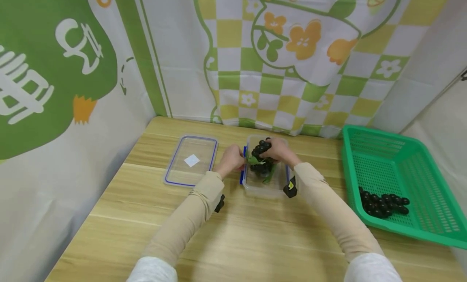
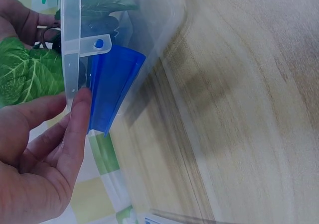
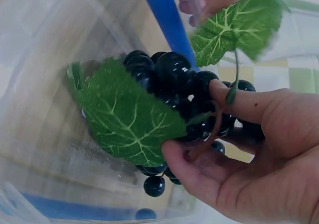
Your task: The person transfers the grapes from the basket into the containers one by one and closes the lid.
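Observation:
A clear plastic container (image 1: pixel 263 188) with blue side clips stands on the table. At its left wall, the thumb and fingers of my left hand (image 1: pixel 232 158) pinch the rim near a blue clip (image 2: pixel 113 87). My right hand (image 1: pixel 280 151) holds a bunch of dark grapes (image 3: pixel 172 72) by its stem, low in the container. Green leaves (image 3: pixel 132 117) hang from the bunch, one lying over the grapes and another reaching past the left rim. The lowest grapes are partly hidden behind the leaf and fingers.
A clear lid (image 1: pixel 191 160) with a blue seal and a white label lies left of the container. On the right stands a green basket (image 1: pixel 392 132) with another bunch of dark grapes (image 1: pixel 383 204) in it. A patterned curtain (image 1: pixel 240 42) hangs behind the wooden table (image 1: pixel 248 241).

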A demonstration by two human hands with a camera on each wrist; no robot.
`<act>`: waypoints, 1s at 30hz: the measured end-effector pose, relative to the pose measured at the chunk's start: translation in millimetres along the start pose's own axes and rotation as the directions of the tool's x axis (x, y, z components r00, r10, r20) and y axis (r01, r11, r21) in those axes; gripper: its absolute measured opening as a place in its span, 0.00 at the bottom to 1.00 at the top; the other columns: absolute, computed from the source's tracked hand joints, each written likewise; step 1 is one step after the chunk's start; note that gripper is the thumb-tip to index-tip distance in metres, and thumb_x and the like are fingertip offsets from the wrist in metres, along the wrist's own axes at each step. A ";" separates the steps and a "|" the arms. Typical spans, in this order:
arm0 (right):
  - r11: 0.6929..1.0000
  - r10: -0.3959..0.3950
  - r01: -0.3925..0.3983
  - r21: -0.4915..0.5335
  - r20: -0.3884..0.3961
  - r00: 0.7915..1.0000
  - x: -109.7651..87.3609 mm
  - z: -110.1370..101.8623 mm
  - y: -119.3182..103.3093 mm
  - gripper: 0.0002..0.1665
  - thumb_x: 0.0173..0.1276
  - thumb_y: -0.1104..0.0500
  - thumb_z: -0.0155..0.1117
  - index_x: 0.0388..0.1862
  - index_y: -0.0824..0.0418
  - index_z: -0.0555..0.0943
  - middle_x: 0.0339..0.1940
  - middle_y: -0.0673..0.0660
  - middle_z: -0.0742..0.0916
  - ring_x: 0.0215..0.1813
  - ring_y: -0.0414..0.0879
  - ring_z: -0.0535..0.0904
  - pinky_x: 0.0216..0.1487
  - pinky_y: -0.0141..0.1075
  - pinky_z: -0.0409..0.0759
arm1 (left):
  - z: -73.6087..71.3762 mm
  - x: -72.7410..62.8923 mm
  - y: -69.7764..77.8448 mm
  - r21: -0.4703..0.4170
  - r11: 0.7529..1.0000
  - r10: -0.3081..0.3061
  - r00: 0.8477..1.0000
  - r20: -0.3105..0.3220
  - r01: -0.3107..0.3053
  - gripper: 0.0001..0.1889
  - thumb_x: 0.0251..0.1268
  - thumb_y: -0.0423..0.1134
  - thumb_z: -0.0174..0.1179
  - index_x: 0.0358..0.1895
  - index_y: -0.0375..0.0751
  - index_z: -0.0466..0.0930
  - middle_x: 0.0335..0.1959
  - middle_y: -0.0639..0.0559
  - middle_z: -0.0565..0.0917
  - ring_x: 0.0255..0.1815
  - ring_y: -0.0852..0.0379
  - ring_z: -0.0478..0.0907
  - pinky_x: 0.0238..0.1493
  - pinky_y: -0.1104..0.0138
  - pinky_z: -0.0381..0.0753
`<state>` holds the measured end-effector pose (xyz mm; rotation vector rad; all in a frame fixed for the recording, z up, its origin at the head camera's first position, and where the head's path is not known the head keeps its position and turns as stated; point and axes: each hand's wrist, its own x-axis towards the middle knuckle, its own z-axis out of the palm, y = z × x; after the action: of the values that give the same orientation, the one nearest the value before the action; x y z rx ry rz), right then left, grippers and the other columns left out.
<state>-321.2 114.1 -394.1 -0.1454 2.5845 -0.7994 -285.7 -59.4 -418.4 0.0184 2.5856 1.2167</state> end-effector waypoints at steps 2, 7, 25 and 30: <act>0.999 0.026 -0.026 0.030 0.007 1.000 -2.0 -1.7 3.5 0.44 0.64 0.56 0.65 0.73 0.64 0.56 0.73 0.67 0.64 0.29 0.46 0.78 0.45 0.47 0.85 | 0.7 -0.2 0.5 -0.007 1.000 0.008 1.000 0.001 -0.008 0.06 0.57 0.25 0.58 0.35 0.26 0.82 0.31 0.35 0.86 0.35 0.40 0.86 0.39 0.58 0.86; 0.998 -0.006 0.007 -0.063 0.015 1.000 -6.8 -6.5 8.4 0.46 0.63 0.54 0.66 0.73 0.67 0.55 0.73 0.68 0.63 0.52 0.58 0.79 0.59 0.50 0.77 | 0.8 -1.2 2.0 0.010 1.000 -0.001 1.000 0.002 0.001 0.05 0.58 0.27 0.59 0.35 0.27 0.83 0.30 0.36 0.86 0.36 0.41 0.85 0.40 0.59 0.86; 0.820 -0.535 0.500 -0.279 -0.062 0.843 -37.3 -3.3 -12.4 0.09 0.64 0.64 0.57 0.36 0.66 0.83 0.31 0.62 0.86 0.28 0.47 0.79 0.34 0.37 0.79 | -3.4 0.0 0.4 0.047 0.999 0.025 0.999 -0.033 -0.023 0.05 0.57 0.29 0.61 0.28 0.29 0.83 0.25 0.38 0.86 0.31 0.43 0.86 0.31 0.63 0.86; 0.792 -0.538 0.541 -0.283 0.096 0.838 -36.3 7.4 -6.3 0.14 0.64 0.66 0.51 0.35 0.65 0.86 0.28 0.59 0.87 0.17 0.40 0.64 0.30 0.32 0.70 | -1.3 -0.4 1.2 0.032 0.999 0.016 1.000 -0.014 -0.016 0.06 0.59 0.27 0.57 0.32 0.27 0.83 0.29 0.36 0.86 0.33 0.42 0.86 0.35 0.61 0.87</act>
<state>-285.5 113.1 -382.6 -1.0210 2.6604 -0.5645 -285.8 -59.6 -416.6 0.0374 2.6220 1.1852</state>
